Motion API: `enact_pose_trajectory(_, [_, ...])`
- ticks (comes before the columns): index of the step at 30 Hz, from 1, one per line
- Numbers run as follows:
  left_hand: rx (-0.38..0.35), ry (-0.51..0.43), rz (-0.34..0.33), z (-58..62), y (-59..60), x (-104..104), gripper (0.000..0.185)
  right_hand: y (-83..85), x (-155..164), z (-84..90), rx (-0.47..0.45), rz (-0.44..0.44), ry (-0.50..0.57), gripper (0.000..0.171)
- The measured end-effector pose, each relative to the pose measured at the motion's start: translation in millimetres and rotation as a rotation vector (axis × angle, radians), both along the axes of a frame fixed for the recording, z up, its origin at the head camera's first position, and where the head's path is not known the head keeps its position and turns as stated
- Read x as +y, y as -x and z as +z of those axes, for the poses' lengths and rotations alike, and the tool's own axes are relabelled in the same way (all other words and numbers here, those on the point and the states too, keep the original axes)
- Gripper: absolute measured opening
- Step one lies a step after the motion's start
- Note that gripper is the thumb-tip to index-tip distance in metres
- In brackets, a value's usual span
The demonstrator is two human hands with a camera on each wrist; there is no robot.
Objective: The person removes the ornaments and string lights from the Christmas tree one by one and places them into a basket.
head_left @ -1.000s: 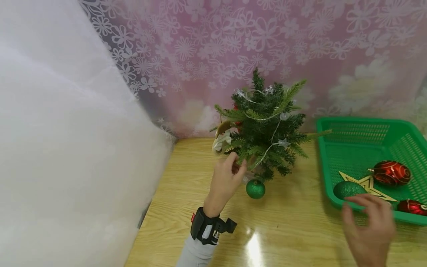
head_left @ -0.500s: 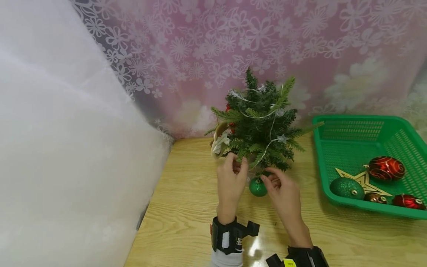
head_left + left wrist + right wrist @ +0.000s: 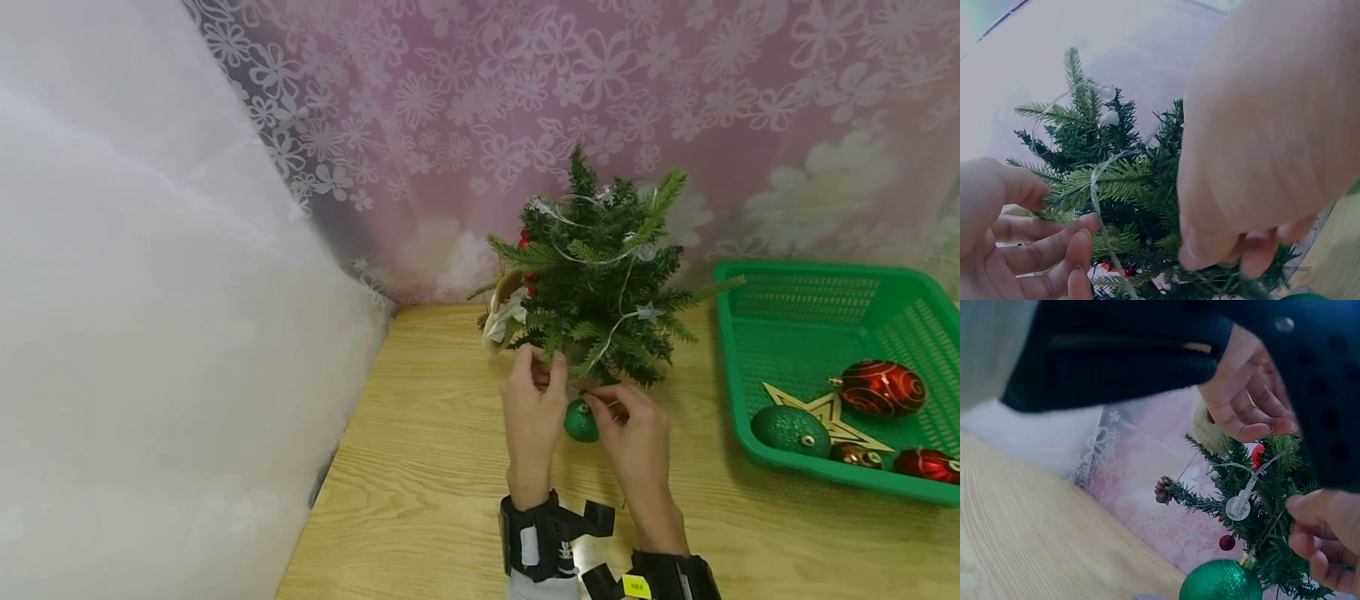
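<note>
A small artificial Christmas tree [image 3: 600,275] stands on the table, wound with a clear string of lights [image 3: 1100,206]. My left hand [image 3: 534,408] pinches a low front branch [image 3: 1063,200] between thumb and fingers. Just to its right, my right hand [image 3: 633,425] has thumb and fingertips curled on a branch [image 3: 1272,528] close by the green glitter bauble [image 3: 581,422]. The bauble hangs low at the tree's front, its gold cap [image 3: 1247,560] near the right fingertips. In the left wrist view the back of the right hand [image 3: 1260,137] hides part of the tree.
A green plastic basket [image 3: 738,408] stands to the right. Inside lie a red patterned ornament [image 3: 883,389], a gold star [image 3: 825,412], a green ornament [image 3: 787,429] and smaller ones. A pine cone [image 3: 1164,489] and a pale ornament [image 3: 506,317] hang on the tree's left.
My right hand has come from the basket's front edge leftward to the tree, beside the green bauble. My left hand has stayed at the low branch, its wrist shifting right.
</note>
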State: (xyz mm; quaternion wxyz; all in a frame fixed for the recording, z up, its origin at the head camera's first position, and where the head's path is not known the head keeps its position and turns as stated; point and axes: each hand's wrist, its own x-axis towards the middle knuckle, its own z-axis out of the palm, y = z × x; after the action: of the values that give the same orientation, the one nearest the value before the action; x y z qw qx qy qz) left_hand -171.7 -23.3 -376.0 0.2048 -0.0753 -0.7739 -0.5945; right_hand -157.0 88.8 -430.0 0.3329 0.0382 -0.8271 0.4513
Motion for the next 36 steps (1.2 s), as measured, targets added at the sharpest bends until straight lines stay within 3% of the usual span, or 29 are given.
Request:
enact_pose_trajectory(3, [-0.036, -0.059, -0.010, 0.6, -2.6, 3, 0.026, -4.3, 2, 0.2, -0.019, 0.003, 0.046, 0.005])
enact_pose_trajectory(7, [-0.029, -0.114, -0.011, 1.1, -5.8, 7, 0.038, -6.0, 4, 1.4, -0.033, 0.011, 0.081, 0.004])
enact_pose_trajectory(13, [0.004, -0.085, -0.015, -2.6, -6.9, 10, 0.027, 2.6, 7, 11.4, 0.038, -0.018, 0.032, 0.005])
enact_pose_trajectory(18, [0.009, -0.126, -0.050, -5.3, -6.3, 11, 0.027, 12.5, 9, 21.5, 0.100, -0.028, -0.036, 0.005])
enact_pose_trajectory(36, [-0.026, -0.134, -0.061, -3.6, -4.2, 6, 0.023, 13.5, 13, 21.0, 0.115, 0.067, 0.039, 0.009])
